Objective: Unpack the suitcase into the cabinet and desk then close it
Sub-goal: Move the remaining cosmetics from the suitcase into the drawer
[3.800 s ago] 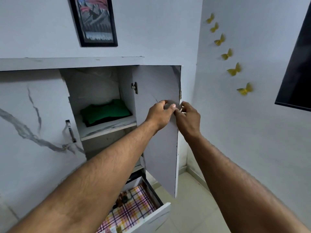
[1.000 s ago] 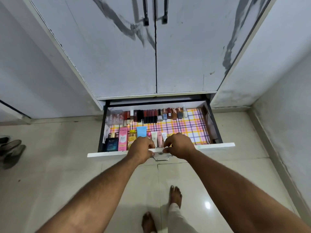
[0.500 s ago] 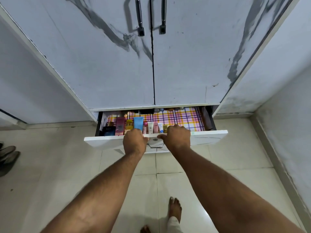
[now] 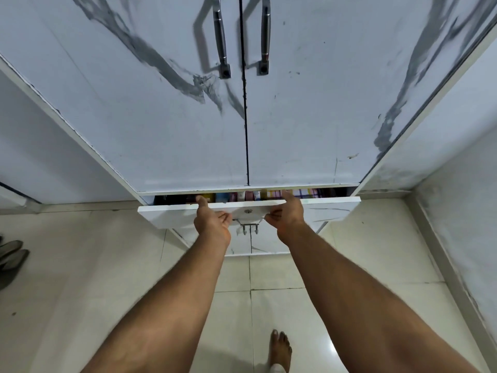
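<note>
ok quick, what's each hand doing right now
left hand: grips the drawer front, thumb over its top edge
right hand: grips the same front

- Drawer [image 4: 172, 215] sits below the two cabinet doors [image 4: 188, 117], at 12 o'clock from the bare foot [image 4: 279, 351].
- Left hand [image 4: 212, 222] and right hand [image 4: 286, 216] flank its keyhole [image 4: 248, 211].
- Shoes [image 4: 10, 258] lie at 9 o'clock.

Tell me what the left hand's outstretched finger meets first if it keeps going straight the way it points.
Probably the cosmetics packed in the drawer: the left hand has a finger laid over the drawer front's top edge, pointing into the narrow gap below the cabinet doors. Depth there is unclear.
</note>
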